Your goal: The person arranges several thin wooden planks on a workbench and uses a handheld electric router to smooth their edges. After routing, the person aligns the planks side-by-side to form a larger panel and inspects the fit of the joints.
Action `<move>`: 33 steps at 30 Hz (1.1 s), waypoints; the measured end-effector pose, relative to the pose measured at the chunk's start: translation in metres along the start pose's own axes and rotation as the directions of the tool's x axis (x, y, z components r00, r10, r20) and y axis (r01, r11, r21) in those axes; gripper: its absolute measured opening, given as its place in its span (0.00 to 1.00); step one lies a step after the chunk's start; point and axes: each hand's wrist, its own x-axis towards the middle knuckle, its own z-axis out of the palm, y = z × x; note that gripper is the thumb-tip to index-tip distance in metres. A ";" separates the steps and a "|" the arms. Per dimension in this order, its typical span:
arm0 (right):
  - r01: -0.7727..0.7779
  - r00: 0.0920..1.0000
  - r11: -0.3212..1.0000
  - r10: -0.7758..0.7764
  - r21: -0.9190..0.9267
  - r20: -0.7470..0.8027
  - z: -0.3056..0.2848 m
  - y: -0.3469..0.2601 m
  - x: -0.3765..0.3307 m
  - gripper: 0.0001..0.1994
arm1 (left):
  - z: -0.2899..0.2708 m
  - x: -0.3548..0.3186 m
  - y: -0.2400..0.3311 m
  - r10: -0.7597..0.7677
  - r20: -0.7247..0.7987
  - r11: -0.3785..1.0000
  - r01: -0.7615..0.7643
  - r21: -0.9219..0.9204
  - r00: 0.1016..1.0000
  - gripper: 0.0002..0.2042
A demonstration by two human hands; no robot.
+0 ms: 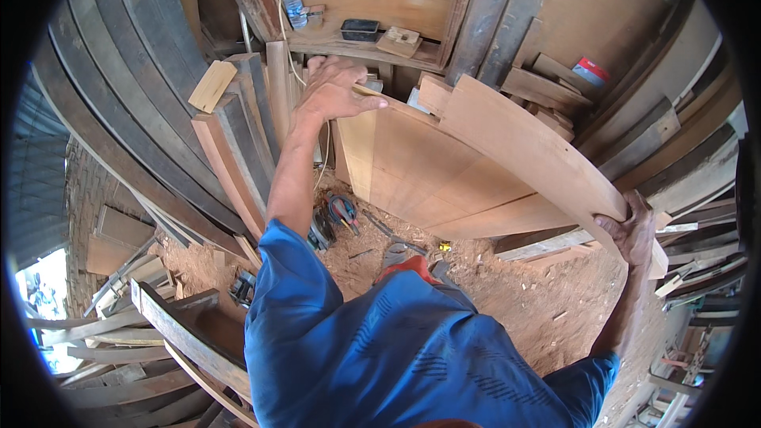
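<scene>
A broad wooden panel (444, 166) stands on edge in front of me. My left hand (337, 89) grips its upper left corner, fingers curled over the far side and thumb lying along the top edge. A long, flat wooden board (531, 150) slants from the panel's top edge toward the right. My right hand (630, 230) is closed around this board's near right end. The board's far end lies beside a small wood block (434, 95) on the panel's edge; whether it touches the panel all along cannot be seen.
Behind the panel, a shelf holds a water bottle (294, 8), a black tray (360, 29) and a wooden piece (399, 41). Planks (135, 103) lean at left, more timber (666, 127) at right. Cabled tools (342, 210) and a yellow object (445, 246) lie on the sawdust-covered floor.
</scene>
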 end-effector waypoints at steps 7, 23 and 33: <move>0.045 0.998 0.998 -0.048 0.050 0.051 0.029 -0.035 0.017 0.32 | 0.031 -0.017 -0.039 -0.190 0.043 0.769 0.176 -0.615 0.981 0.23; 0.222 0.950 0.974 -0.208 -0.035 0.235 0.107 -0.095 0.061 0.26 | 0.080 -0.032 -0.059 -0.050 -0.095 0.141 -0.087 -0.986 0.994 0.34; 0.209 0.974 0.971 -0.217 0.115 0.063 0.028 -0.104 0.062 0.29 | 0.073 -0.042 -0.047 -0.101 -0.158 -0.359 -0.184 -0.915 0.982 0.47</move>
